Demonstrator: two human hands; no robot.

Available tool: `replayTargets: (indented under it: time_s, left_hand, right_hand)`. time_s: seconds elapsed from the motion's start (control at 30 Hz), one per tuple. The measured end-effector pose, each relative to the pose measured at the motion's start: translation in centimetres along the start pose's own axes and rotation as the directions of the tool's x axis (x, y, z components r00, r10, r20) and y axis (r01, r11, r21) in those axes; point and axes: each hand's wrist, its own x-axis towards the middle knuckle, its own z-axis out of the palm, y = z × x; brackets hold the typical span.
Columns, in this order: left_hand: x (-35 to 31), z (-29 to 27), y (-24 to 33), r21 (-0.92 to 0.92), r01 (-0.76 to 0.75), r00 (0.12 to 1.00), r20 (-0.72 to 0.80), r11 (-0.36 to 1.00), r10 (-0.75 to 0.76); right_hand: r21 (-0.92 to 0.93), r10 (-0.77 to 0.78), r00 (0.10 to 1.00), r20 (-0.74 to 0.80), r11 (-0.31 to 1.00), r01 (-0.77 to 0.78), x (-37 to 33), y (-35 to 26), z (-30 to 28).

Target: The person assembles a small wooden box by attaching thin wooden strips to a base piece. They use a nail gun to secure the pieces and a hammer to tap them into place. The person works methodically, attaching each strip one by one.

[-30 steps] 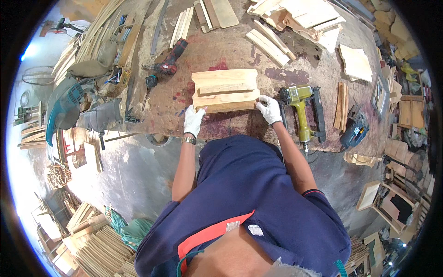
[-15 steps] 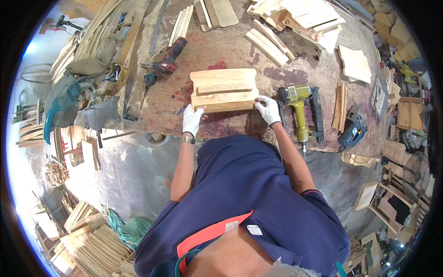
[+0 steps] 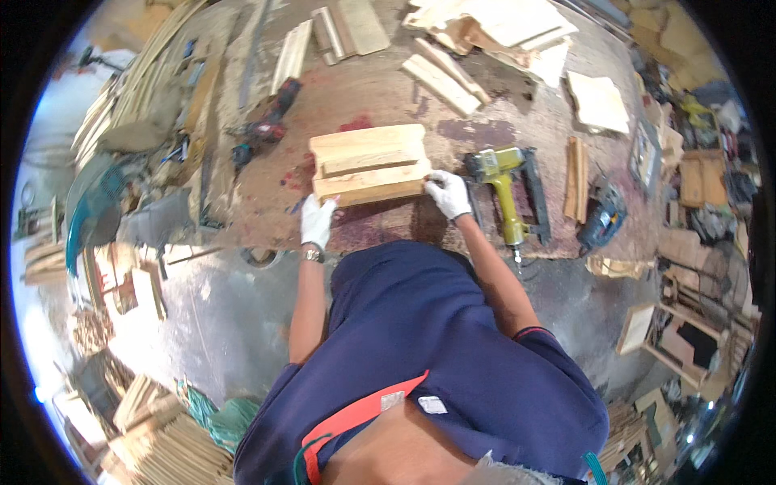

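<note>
A small assembly of pale wooden boards [image 3: 370, 144] lies on the workbench in front of me, with wavy-cut ends and a narrow strip across its middle. My left hand [image 3: 318, 220], in a white glove, grips its near left corner, fingers closed at the edge. At the near right corner, my right hand [image 3: 447, 194], also in a white glove, pinches the end of the wood. Just right of that hand lies a yellow-green nail gun [image 3: 506, 194] with a black magazine.
A red and black cordless drill [image 3: 273, 121] rests on the left, near a teal circular saw [image 3: 93, 198]. Wooden strips [image 3: 443, 85] and stacked boards [image 3: 509, 28] occupy the far side. At right are a blue jigsaw-like power tool [image 3: 602, 217] and two narrow wood pieces [image 3: 575, 178].
The whole view has shifted, so the bench and tools appear further left, with some blur. Both hands keep their hold on the wooden assembly, which looks little changed on the bench.
</note>
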Motion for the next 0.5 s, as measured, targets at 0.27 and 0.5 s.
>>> replayTargets:
  time_s: [0.27, 0.5]
  left_hand:
    - [-0.3, 0.1, 1.0, 0.166, -0.028, 0.999, -0.038, 0.986, 0.035]
    - [-1.0, 0.3, 2.5, 0.245, -0.043, 0.998, -0.041, 0.969, 0.055]
  right_hand:
    - [-0.202, -0.125, 0.930, -0.345, 0.978, 0.057, -2.2, -4.1, -2.9]
    - [-0.609, -0.134, 0.801, -0.584, 0.724, -0.323, -5.5, -2.3, -9.1]
